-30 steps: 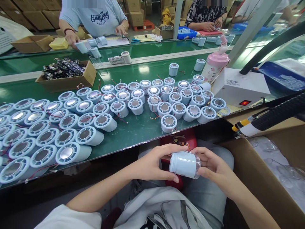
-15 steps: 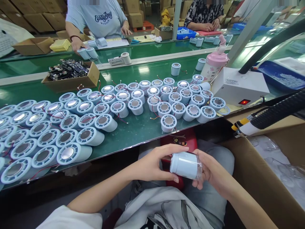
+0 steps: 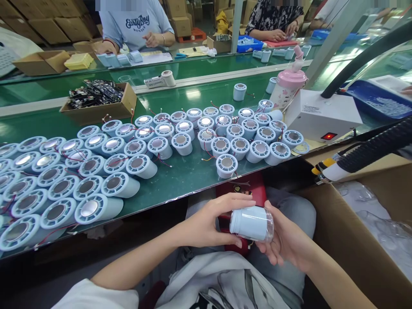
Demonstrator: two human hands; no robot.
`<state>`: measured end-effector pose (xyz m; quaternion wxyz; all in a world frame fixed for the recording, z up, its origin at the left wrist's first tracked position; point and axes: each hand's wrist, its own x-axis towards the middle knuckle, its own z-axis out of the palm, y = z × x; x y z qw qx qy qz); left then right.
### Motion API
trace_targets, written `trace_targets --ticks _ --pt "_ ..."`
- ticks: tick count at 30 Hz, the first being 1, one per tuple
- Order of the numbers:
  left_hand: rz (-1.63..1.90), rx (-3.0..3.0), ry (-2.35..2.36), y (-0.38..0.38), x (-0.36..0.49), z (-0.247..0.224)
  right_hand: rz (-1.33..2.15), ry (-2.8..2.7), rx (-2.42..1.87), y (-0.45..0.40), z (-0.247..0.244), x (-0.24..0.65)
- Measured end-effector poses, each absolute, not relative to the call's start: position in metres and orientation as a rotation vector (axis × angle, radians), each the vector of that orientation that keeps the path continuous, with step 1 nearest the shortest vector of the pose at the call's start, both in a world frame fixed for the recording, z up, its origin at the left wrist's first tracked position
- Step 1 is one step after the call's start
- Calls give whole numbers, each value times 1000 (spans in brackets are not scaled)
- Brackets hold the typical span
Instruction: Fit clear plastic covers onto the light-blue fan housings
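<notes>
A light blue cylinder (image 3: 249, 221) with a clear plastic cup (image 3: 269, 224) over its right end lies sideways above my lap. My left hand (image 3: 217, 221) curves round its left part, thumb below and fingers along the top. On the right, my right hand (image 3: 281, 240) has its fingers spread under and beside the clear end, holding it between thumb and fingers. Many similar blue cylinders (image 3: 227, 165) with round metal discs and thin red wires stand on the green table (image 3: 180, 176) beyond my hands.
A carton of small dark parts (image 3: 99, 113) sits on the table. At the right are a white box with a lit red switch (image 3: 325, 116), a pink cup (image 3: 288, 86), a black hose (image 3: 376, 148) and a carton of clear plastic (image 3: 370, 206). Two people work across the table.
My right hand's fingers have loosened and spread lower around the clear end. My left hand has barely moved. The person across the table has raised one hand from the table.
</notes>
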<state>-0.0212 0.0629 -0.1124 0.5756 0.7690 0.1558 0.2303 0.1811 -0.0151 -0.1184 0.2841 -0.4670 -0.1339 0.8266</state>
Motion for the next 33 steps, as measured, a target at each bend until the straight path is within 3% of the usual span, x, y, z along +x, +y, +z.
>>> trace_targets --ticks 5,10,12,19,30,33 --pt "455 1622 487 56 -21 -105 2096 -689 -1215 -21 -129 186" --pt "334 1393 575 54 -21 -106 992 -1673 -1209 -31 -136 203" --pt "301 1337 556 56 -21 -106 805 -1850 -1135 -33 -135 206" --pt "368 1533 464 58 -23 -100 1609 -1084 -1031 -36 -132 196" --pt "199 1107 518 57 -9 -125 1657 -963 -1134 -30 -132 193" --pt "90 1168 665 78 -10 -115 1510 -1124 -1230 -22 -141 212"
